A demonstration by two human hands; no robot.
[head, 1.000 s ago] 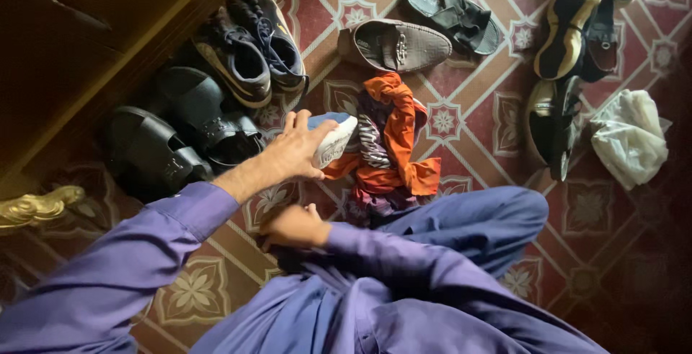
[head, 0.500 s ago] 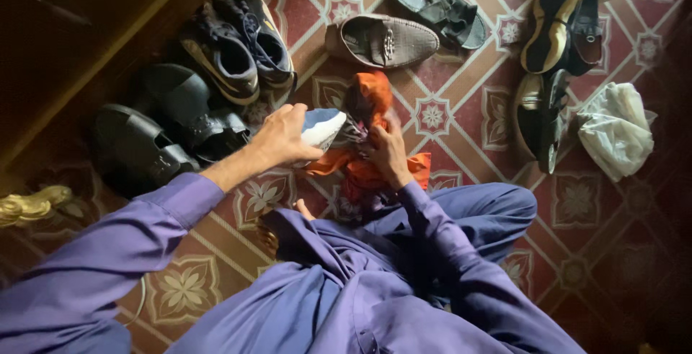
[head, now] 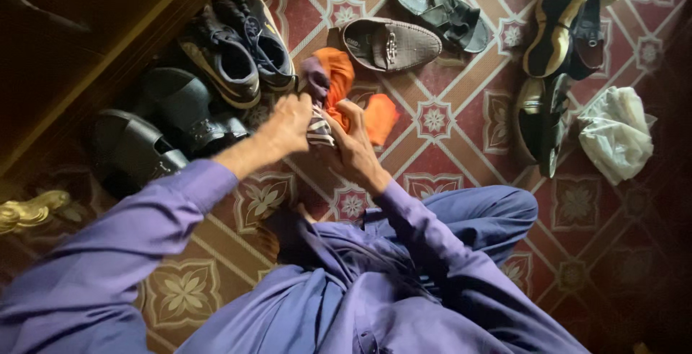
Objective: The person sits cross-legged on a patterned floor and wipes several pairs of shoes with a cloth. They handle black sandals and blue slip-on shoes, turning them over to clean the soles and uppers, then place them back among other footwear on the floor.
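A person in purple sleeves is sitting cross-legged on a patterned red floor, both hands working an orange cloth (head: 339, 80) bunched just below a brown loafer (head: 390, 42). The left hand (head: 288, 125) is pinching a striped fold of the cloth; the right hand (head: 351, 138) is closing around its lower part. The bundle is rising away from the hands toward the loafer, its length running up-floor, both hands equally close. Dark sneakers (head: 241, 44) are lying left of the loafer; a white rag (head: 615, 134) well right.
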